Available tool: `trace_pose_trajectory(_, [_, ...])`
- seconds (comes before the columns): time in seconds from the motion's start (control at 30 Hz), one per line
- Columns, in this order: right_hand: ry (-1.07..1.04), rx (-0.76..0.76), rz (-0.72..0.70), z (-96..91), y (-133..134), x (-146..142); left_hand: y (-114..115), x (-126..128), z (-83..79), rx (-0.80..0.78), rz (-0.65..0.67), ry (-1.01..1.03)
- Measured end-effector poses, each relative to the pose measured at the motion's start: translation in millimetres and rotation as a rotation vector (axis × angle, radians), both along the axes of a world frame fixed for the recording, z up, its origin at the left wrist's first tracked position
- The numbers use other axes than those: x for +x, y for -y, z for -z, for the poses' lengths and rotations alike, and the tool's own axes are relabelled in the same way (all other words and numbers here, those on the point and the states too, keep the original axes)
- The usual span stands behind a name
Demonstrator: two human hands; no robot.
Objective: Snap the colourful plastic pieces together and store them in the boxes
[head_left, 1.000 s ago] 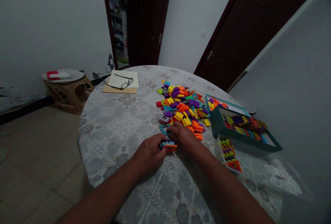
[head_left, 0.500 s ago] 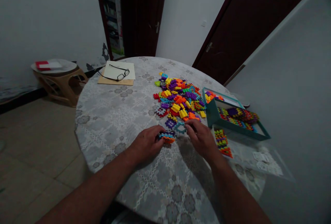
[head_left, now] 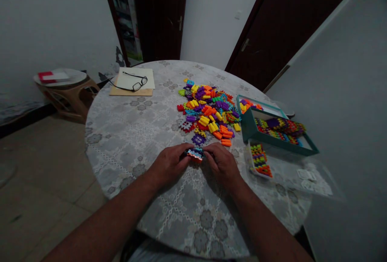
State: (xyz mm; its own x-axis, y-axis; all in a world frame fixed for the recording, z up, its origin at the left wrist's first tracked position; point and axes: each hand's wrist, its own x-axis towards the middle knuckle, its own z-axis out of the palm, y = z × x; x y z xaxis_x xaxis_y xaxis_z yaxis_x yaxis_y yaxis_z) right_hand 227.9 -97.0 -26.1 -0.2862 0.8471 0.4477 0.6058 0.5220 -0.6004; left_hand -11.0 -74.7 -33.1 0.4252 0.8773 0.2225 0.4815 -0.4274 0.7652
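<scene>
Between my two hands is a small stack of interlocking plastic building pieces, with blue, orange and dark layers showing. My left hand is closed on its left side. My right hand pinches it from the right, fingers bent at the edge; a light-blue piece shows at the top of the stack. Just beyond my hands lies a purple square window-like piece. Behind it spreads a heap of loose building pieces in yellow, orange, purple, red and blue.
To the right stand a teal box and a clear plastic tub, both holding joined pieces. Glasses rest on papers at the far left of the round table. A stool stands beyond.
My right hand has moved left from the heap's near edge, bringing the light-blue square piece to the stack in my left hand. Both hands are now together. The view has shifted slightly.
</scene>
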Motion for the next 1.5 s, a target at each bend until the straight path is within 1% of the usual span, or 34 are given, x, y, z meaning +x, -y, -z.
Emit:
trace_pose_trajectory(0.2, [-0.058,-0.057,0.012,4.8,-2,-7,-3,0,8.3,0.041,-0.009,-0.022])
trace_pose_trajectory(0.37, [-0.085,-0.129,0.028,5.4,2,-4,-4,0,11.4,0.087,0.015,-0.020])
trace_pose_trajectory(0.47, [-0.042,-0.143,0.023,5.0,5,-4,-4,1,11.6,0.083,0.015,-0.025])
trace_pose_trajectory(0.6, [0.023,-0.125,0.024,6.2,4,-11,-4,0,12.8,0.081,0.001,-0.032])
trace_pose_trajectory(0.83, [0.082,-0.142,0.007,5.9,1,-22,-14,-7,22.0,0.147,0.031,-0.037])
trace_pose_trajectory(0.97, [0.129,-0.147,0.053,4.1,2,-27,-17,-7,23.4,0.166,0.035,-0.051])
trace_pose_trajectory(1.13, [0.128,-0.141,0.089,-1.0,4,-28,-17,-6,23.8,0.159,0.044,-0.060])
trace_pose_trajectory(1.27, [0.201,-0.134,0.080,-9.2,4,-25,-17,-7,23.4,0.148,0.044,-0.069])
trace_pose_trajectory(1.5, [0.344,-0.196,0.076,-27.2,7,-22,-13,-4,9.2,0.099,0.109,-0.027])
